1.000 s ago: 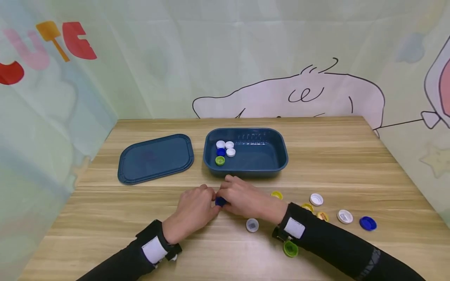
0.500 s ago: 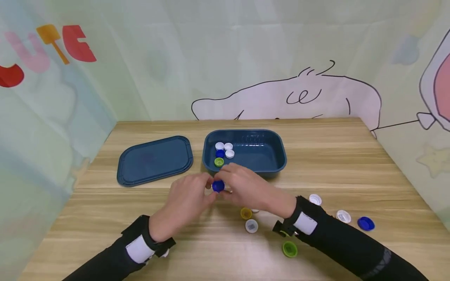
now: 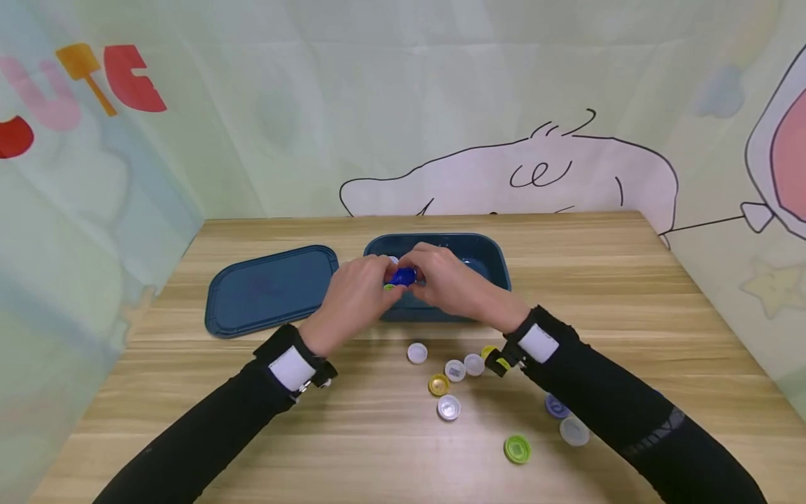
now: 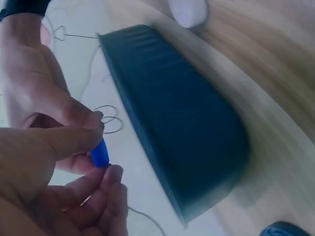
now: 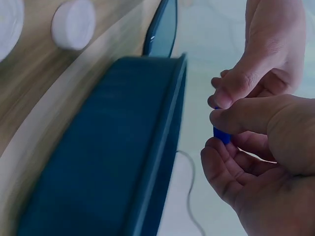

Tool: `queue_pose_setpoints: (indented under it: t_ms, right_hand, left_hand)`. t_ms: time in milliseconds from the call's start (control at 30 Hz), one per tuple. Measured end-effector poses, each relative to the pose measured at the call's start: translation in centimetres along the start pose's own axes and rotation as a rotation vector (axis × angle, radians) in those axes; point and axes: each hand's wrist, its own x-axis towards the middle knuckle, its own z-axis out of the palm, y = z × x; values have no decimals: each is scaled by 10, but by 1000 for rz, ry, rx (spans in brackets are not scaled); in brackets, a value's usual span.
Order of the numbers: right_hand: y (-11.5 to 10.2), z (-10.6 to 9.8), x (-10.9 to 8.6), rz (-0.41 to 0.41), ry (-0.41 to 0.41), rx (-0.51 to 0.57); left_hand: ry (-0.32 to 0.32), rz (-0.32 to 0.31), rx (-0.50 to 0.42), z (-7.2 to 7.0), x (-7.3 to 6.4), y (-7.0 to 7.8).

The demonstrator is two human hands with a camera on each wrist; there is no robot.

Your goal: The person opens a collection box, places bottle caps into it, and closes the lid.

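My left hand (image 3: 359, 288) and right hand (image 3: 455, 283) come together over the near part of a dark blue plastic container (image 3: 502, 274). Between them, both sets of fingertips pinch a blue bottle cap (image 3: 404, 276). In the left wrist view the blue cap (image 4: 100, 154) shows edge-on, level with the container's (image 4: 182, 113) open side. The right wrist view has the cap (image 5: 221, 135) half covered by fingers and thumbs. Inside the container a white cap (image 3: 394, 260) and a green cap (image 3: 389, 286) peek out; my hands hide most of the rest.
A flat dark blue lid (image 3: 271, 290) lies left of the container. Loose on the wooden table nearer me are several caps, among them a white one (image 3: 417, 353), a yellow one (image 3: 439, 384) and a green one (image 3: 517, 449). My right sleeve (image 3: 604, 385) passes over others.
Both hands have carried the blue cap up from the table in front of the container, forward to over it. White and yellow caps previously hidden under the right arm now show.
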Motion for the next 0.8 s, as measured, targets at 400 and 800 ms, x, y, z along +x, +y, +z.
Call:
queue_pose_setpoints:
  t_ms: [400, 800]
  right_hand:
    - [35, 19, 12, 83, -82, 4]
    - [53, 35, 21, 144, -180, -10]
  left_hand:
    - [-62, 34, 176, 36, 25, -7]
    - [-150, 25, 305, 48, 37, -7]
